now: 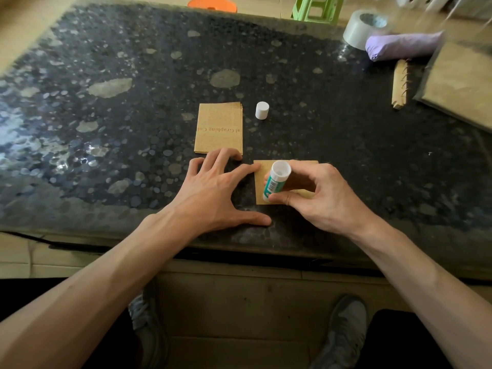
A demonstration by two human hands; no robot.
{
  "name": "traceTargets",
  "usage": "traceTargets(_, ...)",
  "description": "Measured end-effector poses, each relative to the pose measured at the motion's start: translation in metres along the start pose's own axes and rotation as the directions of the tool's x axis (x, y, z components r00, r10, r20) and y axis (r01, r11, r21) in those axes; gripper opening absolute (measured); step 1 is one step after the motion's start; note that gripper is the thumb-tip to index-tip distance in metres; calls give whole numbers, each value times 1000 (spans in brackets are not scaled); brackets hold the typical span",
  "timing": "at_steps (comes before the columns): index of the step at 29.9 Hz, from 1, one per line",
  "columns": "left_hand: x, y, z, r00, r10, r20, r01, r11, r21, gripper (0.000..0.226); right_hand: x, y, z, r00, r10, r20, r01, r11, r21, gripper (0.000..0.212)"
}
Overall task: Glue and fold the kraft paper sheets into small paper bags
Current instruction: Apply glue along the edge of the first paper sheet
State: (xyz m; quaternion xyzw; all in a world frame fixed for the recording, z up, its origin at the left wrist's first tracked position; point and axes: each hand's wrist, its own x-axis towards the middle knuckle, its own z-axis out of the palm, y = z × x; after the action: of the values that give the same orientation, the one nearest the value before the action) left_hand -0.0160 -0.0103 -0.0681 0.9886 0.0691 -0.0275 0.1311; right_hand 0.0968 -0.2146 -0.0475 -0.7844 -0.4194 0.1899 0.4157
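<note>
Dark speckled stone made up the table (133, 115), with a green stool (316, 8) beyond its far edge and, off to the right, a larger supply of kraft paper (463, 81), a roll of tape (363, 27) and a purple bundle (399, 46). The left hand (213, 187) lay flat and released on the stone, fingers spread, its forefinger reaching the left edge of the kraft sheet (262, 187) being worked. The right hand (316, 194) was grasping the glue stick (275, 181) over that same sheet, which sat near the table's front edge. Just beyond the left hand waited a neat stack of printed sheets (218, 127). The glue stick stood tilted with its lower end down at the paper (whether it actually touched could not be told). Its white cap (262, 110) stood upright beside the stack. The sheet looked thin, light and fairly crisp, so it would likely slide on the smooth stone under the drag of the glue. Pinning it flat near the edge opposite the glue line seemed the sensible hold. For folding, it would best be taken by an unglued corner or edge, since kraft creases sharply and keeps every mark.
</note>
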Motion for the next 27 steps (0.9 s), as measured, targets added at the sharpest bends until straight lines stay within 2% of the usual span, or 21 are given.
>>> traceTargets(5,0,1,0,1000,2,-3,-2,1000,8,115,-2,-1,-2,1000,21,15,-21,999,35,44)
traceTargets(8,-1,1,-1,1000,-2,-3,2,1000,8,117,-5,1,-5,996,90,29,-92,991,98,35)
traceTargets(10,-1,1,-2,1000,-5,0,5,1000,0,118,-6,1,-8,993,120,-21,-112,971,213,29)
traceTargets(12,-1,3,-4,1000,-4,9,4,1000,-8,118,-6,1,-11,981,132,-139,-86,952,295,25)
traceTargets(14,-1,3,-4,1000,0,16,0,1000,-10,117,-2,3,-15,963,127,-236,-65,966,252,25)
traceTargets(16,0,3,-4,1000,2,8,-2,1000,-10,110,2,7,-16,959,91,-268,-59,990,126,27)
traceTargets(22,2,5,4,995,-33,-95,28,998,-62,63,8,17,-6,971,88,-222,-88,996,13,29)
traceTargets(27,3,8,12,985,-47,-168,40,998,-44,55,10,17,-2,974,105,-202,-118,991,-54,30)
